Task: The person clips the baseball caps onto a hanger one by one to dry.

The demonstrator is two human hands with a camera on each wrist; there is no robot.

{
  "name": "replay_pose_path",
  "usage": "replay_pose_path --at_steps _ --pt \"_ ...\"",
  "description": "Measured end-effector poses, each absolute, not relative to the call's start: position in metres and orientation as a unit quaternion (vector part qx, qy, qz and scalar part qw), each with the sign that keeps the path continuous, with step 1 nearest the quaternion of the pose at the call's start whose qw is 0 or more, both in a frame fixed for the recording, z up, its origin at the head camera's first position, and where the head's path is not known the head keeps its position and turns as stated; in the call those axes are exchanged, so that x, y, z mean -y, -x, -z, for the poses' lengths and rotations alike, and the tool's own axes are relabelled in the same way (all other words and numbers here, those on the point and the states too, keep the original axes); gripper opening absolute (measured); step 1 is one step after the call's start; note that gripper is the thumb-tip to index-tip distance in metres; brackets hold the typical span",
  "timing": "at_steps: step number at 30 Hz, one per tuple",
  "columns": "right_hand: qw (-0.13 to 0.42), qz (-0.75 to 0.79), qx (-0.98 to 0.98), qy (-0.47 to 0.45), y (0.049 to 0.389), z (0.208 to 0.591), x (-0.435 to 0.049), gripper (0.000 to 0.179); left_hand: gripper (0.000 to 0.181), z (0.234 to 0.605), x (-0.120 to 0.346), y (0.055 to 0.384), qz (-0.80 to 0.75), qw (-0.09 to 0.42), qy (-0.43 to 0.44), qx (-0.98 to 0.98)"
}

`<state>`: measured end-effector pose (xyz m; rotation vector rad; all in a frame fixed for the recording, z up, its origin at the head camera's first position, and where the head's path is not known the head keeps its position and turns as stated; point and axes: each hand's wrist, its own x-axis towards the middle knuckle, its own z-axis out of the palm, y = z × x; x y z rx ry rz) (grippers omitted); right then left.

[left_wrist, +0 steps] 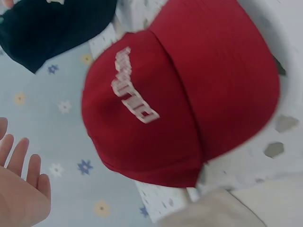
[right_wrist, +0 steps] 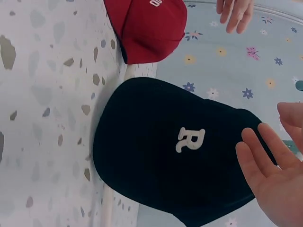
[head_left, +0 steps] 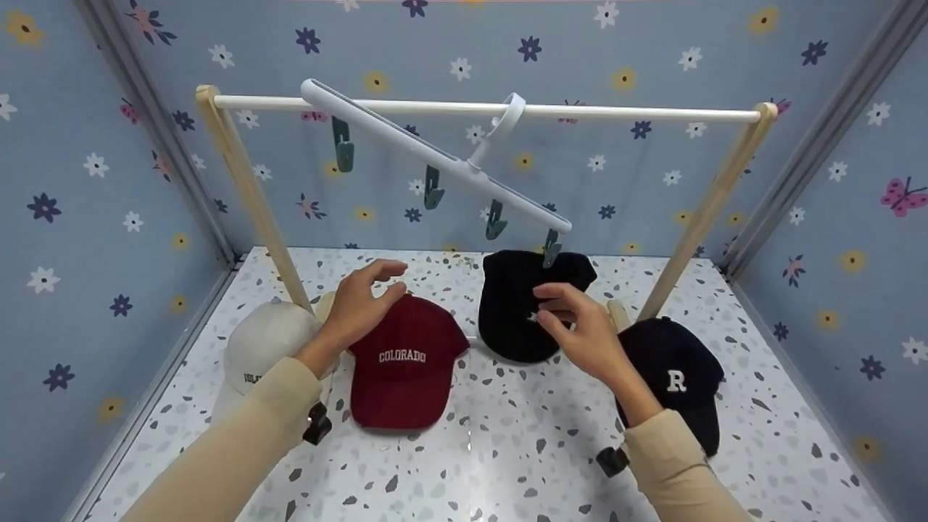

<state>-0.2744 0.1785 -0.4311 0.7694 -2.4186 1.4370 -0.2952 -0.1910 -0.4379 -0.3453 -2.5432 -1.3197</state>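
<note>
My left hand (head_left: 366, 297) is raised behind the dark red COLORADO cap (head_left: 402, 362), holding nothing, its fingers loosely bent. My right hand (head_left: 583, 330) hovers in front of the black cap (head_left: 504, 312) at mid-right, also holding nothing. A white R (right_wrist: 190, 139) shows on that cap in the right wrist view. Above hangs a white hanger (head_left: 435, 152), tilted, its ring hook (head_left: 513, 112) around the rod. Several dark green clips hang from it; the lowest clip (head_left: 552, 249) overlaps the black cap's top in the head view.
The rack's white rod (head_left: 623, 112) spans two wooden posts (head_left: 250, 188). Over the rack's left foot lies a pale cap (head_left: 268, 341), partly behind my left forearm. A second black cap with an R (head_left: 670, 362) lies beside my right wrist. Flowered walls (head_left: 471, 43) enclose the speckled table (head_left: 493, 449).
</note>
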Motion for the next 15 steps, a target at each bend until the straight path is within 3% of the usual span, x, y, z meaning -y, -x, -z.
replay_pose_path --at_steps 15 --pt "0.076 -0.495 0.821 -0.275 0.271 0.456 -0.156 0.036 0.048 0.478 0.224 0.307 0.399 0.03 0.071 0.914"
